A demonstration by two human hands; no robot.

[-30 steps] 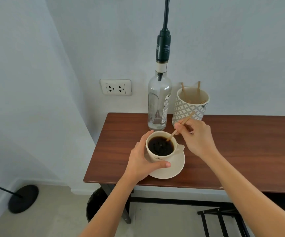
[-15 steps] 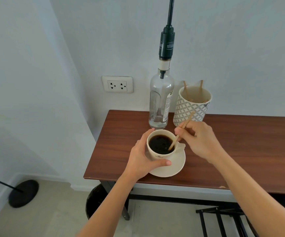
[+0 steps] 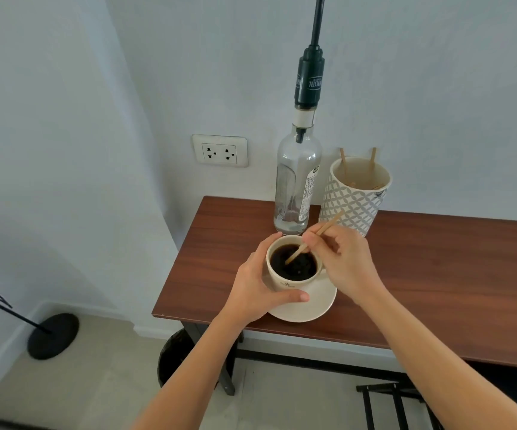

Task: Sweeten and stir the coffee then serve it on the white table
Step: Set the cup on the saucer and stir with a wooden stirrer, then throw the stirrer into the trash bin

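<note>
- Our left hand (image 3: 258, 287) wraps the cream cup (image 3: 294, 274), which sits on its saucer (image 3: 316, 308) near the left front of the brown table (image 3: 437, 274).
- Our right hand (image 3: 341, 262) pinches the wooden stirrer (image 3: 322, 231); its long axis slants from upper right down-left into the coffee (image 3: 294, 265).
- We judge stirring is under way; lifting out means pulling along that slant.

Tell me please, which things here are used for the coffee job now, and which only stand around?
In use:
- coffee cup, held by the left hand
- saucer under it
- wooden stick in the coffee, held by the right hand
- brown table

Standing around:
- glass bottle with pump
- patterned cup of spare sticks
- wall socket
- black stand base on the floor
</note>
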